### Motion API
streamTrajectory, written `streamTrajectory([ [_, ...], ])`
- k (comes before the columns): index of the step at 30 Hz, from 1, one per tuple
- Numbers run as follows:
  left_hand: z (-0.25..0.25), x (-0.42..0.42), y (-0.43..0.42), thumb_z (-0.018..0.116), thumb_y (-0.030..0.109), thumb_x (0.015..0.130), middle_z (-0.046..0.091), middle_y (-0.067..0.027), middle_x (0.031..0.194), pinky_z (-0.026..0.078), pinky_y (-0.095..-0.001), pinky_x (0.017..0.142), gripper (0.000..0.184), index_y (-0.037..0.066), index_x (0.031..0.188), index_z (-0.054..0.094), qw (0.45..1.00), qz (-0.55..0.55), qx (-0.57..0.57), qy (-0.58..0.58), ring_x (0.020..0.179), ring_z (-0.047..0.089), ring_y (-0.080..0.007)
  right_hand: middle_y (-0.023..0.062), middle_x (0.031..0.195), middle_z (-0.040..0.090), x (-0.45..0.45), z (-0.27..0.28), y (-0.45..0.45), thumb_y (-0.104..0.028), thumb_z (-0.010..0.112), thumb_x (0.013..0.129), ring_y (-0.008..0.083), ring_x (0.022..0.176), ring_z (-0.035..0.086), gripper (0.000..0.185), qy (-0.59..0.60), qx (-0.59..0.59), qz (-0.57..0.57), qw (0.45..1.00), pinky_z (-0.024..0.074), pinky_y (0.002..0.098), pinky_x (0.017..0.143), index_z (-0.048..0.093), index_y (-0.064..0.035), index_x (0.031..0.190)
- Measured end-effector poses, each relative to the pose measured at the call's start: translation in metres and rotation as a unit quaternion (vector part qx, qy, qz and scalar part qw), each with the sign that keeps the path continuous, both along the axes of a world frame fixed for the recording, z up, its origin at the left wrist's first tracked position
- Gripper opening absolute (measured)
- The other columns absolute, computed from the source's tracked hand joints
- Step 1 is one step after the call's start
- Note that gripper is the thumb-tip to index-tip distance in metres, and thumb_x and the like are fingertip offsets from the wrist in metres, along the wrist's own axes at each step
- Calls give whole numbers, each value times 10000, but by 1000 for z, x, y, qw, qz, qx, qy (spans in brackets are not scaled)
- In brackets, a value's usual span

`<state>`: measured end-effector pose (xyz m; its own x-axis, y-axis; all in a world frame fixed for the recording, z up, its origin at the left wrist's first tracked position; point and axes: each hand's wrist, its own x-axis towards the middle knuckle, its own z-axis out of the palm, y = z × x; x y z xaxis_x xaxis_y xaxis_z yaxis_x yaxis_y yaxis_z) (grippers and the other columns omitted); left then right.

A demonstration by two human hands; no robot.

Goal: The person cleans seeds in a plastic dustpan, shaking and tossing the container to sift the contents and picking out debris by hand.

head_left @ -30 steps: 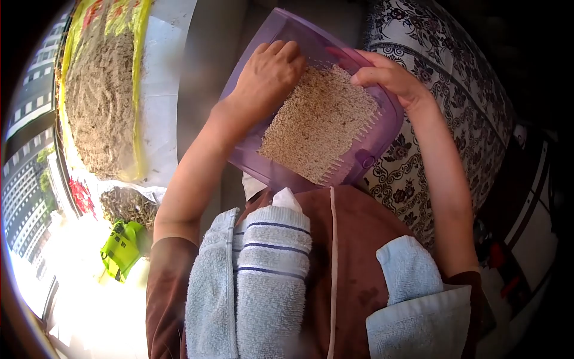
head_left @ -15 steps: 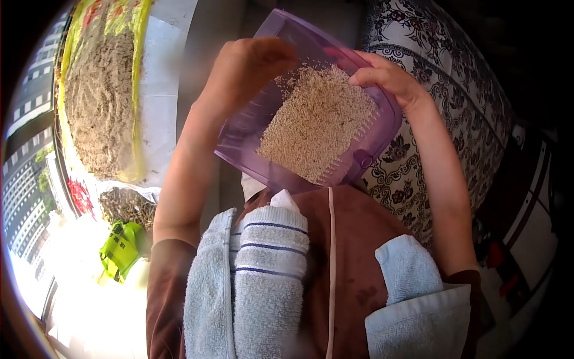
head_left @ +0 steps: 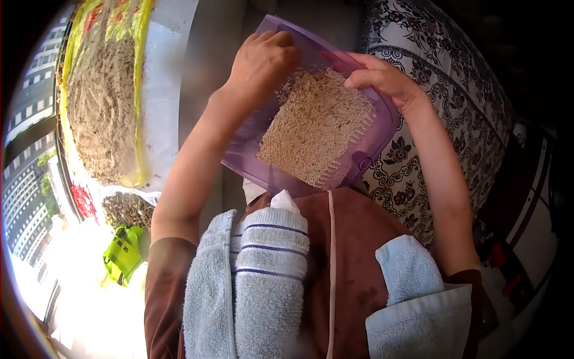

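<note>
A translucent purple plastic container is tilted in front of me, with a layer of small pale tan grains in it. My right hand grips its right rim, thumb on the inner side and fingers outside. Over the container's upper left part, my left hand is closed, knuckles up. Its fingertips are turned away, so anything pinched in them is hidden. Darker bits are mixed among the grains near the upper edge of the layer.
Pale blue towels hang on my brown apron. A flower-patterned cloth covers something to the right. On the left lies a yellow-edged sheet with sandy, grain-like material, beside a window. A green bag sits below it.
My left hand has turned knuckles up and curled its fingers, shifting slightly. The container has moved a little, while my right hand keeps its hold on the rim.
</note>
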<state>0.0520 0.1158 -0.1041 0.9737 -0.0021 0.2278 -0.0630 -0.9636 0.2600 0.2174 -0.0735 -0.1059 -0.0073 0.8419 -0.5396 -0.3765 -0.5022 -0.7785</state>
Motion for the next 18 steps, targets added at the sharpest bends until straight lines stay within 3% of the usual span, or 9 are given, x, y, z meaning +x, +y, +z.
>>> streamTrajectory([
  [6,-8,4,0,654,117,810,577,-42,825,471,-338,719,121,75,913,604,994,-42,97,-9,792,600,-218,101,1256,564,3,1,-1,-71,569,734,131,1096,556,667,-37,-18,25,999,437,240,952,429,25,1379],
  [9,11,-2,3,639,98,851,605,-60,856,497,-333,684,100,50,926,593,985,52,-161,-43,764,625,-237,94,1255,563,0,2,-3,-75,566,734,131,1089,552,670,-27,12,6,1000,433,243,950,428,23,1382],
  [12,27,-3,28,671,122,851,644,-89,925,523,-331,694,191,84,1033,627,897,210,-388,-6,795,648,-238,63,1065,626,1,-7,-7,-133,627,751,125,984,571,616,-50,27,-8,998,435,252,920,499,-21,1343],
  [13,29,-6,32,678,119,843,645,-85,928,524,-330,696,203,93,1039,634,952,214,-213,-54,805,648,-236,62,1065,626,0,-5,-8,-137,628,752,125,984,571,612,-35,24,-11,999,436,253,919,501,-21,1340],
  [14,31,-8,35,686,115,835,646,-82,930,525,-329,698,216,103,1045,641,972,210,-29,-99,815,648,-233,61,1065,625,-1,-3,-8,-140,628,753,126,984,571,608,-20,21,-15,999,437,255,919,503,-21,1336],
  [15,32,-9,37,693,112,827,647,-78,933,526,-328,700,229,112,1051,648,958,197,155,-141,825,648,-231,60,1065,625,-2,-2,-9,-143,629,755,127,984,571,604,-5,19,-20,1000,437,257,918,506,-20,1333],
  [18,22,-25,22,704,116,809,645,-62,938,526,-329,704,174,105,980,674,985,125,-87,-77,831,641,-225,62,1061,620,3,-7,-11,-146,623,758,130,970,574,589,-29,29,1,999,452,261,901,511,-15,1321],
])
